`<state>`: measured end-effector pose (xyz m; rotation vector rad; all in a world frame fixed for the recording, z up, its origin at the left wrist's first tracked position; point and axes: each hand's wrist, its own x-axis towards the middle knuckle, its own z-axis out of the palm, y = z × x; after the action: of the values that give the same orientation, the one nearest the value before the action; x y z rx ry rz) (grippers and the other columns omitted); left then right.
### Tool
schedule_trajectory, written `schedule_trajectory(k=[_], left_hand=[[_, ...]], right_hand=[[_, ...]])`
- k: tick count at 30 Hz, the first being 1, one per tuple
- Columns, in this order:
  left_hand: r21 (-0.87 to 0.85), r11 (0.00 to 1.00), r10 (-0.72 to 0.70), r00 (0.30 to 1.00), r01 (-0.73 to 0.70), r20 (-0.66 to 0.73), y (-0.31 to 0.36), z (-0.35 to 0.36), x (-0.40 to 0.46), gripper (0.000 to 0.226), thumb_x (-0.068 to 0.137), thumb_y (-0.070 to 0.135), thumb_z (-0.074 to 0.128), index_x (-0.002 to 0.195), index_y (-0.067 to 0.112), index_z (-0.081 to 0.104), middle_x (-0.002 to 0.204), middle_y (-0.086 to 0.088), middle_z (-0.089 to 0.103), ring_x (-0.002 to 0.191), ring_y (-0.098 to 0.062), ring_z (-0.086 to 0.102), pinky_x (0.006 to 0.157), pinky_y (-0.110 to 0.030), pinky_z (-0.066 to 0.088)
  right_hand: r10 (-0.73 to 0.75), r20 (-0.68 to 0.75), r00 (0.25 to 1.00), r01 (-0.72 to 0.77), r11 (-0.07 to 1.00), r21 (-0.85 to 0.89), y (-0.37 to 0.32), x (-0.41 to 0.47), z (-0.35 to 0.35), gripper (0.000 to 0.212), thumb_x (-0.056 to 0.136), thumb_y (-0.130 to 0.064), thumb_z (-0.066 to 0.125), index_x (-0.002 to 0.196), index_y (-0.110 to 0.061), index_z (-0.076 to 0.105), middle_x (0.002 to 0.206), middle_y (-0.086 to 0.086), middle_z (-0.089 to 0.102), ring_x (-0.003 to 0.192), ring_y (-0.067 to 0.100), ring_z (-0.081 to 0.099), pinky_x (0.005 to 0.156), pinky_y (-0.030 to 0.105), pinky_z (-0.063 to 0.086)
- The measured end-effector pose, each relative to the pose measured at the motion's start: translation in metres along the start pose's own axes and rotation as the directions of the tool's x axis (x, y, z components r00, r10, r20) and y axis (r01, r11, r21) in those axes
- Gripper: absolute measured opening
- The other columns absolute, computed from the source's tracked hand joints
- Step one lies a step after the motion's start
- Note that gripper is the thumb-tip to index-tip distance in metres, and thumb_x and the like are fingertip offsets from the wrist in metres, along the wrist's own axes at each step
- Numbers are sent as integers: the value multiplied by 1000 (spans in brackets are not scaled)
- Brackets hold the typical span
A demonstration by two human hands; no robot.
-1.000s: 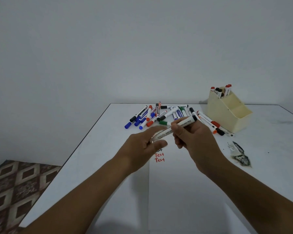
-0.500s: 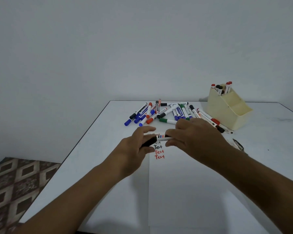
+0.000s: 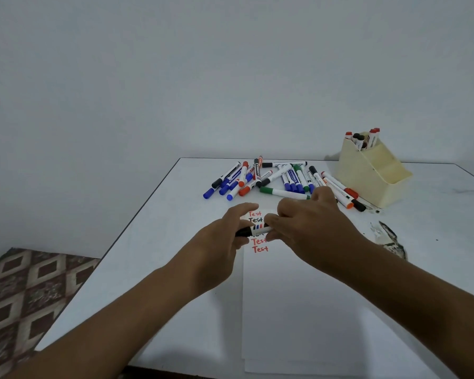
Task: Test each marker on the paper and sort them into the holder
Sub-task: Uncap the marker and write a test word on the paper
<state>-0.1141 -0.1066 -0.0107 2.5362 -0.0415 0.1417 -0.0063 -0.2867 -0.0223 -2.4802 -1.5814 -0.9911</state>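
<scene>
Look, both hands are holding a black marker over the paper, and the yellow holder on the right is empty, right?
Not quite. The head view shows the holder already has several markers standing in its back compartment. The rest fits: the left hand and right hand hold the black marker over the paper.

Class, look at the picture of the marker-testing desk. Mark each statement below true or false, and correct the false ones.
1. Both hands hold one black-capped marker over the paper. True.
2. The holder stands empty. False: several markers stand in its back compartment.
3. "Test" is written on the paper in red and black. True.
4. The loose marker pile lies to the right of the holder. False: it lies to its left.
</scene>
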Motion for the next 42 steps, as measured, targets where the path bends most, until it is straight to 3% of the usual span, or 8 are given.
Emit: schedule_trajectory(k=[6,16,21,27,30,32,36,42], left_hand=[[-75,996,41,989,-52,-142,0,9,3,53,99,6,50,146,26,35,120,2,66,77,-1,56,76,-3,42],[-82,996,26,998,-31,-65,-10,15,9,56,101,11,51,149,31,31,122,3,68,78,-10,62,84,-18,50],[-70,998,11,1000,-10,2,-21,17,12,68,97,25,61,151,38,21,138,12,58,107,-10,63,103,-31,48],[41,998,45,993,-49,111,-70,9,12,106,61,91,57,149,55,12,158,25,21,142,-1,27,115,-41,34],[197,965,140,975,-174,175,-79,12,11,98,73,90,45,154,42,20,163,24,3,149,3,2,122,-40,19],[310,924,156,960,-226,234,-81,15,14,94,77,89,37,155,40,18,164,18,-2,150,-1,-4,123,-37,13],[386,894,109,946,-228,307,-81,18,19,90,81,87,31,156,41,13,164,15,1,151,-5,-2,124,-38,8],[405,888,97,949,-220,301,-83,20,20,92,78,89,31,155,44,10,164,18,1,151,-4,-2,124,-36,7]], right_hand=[[41,-74,996,-39,999,37,-6,-3,4,27,74,-40,83,89,-18,75,65,-3,57,48,15,47,69,38,37],[-44,-65,997,45,999,10,-2,-6,10,26,70,-37,89,82,-20,73,64,-4,59,50,13,43,68,41,44],[-34,-52,998,36,999,27,-2,-13,22,35,59,-45,94,82,-24,77,67,-6,69,54,16,60,66,45,50],[131,-172,976,-82,961,264,1,-24,17,16,78,-39,81,88,-27,76,83,-7,73,80,22,65,73,39,46],[405,-105,908,-224,683,695,-5,-19,6,23,74,-27,84,90,-15,71,92,0,77,86,17,72,76,33,59],[602,118,790,-276,176,945,-12,-12,-6,18,82,-18,76,91,-12,62,92,6,77,82,20,74,72,28,60],[631,560,537,-240,-521,819,-16,-3,1,44,86,-38,58,113,-4,49,94,23,75,67,30,73,59,35,61],[637,625,451,-494,-405,769,-23,-13,28,39,82,-9,80,115,-12,60,88,12,76,73,22,72,76,34,60]])
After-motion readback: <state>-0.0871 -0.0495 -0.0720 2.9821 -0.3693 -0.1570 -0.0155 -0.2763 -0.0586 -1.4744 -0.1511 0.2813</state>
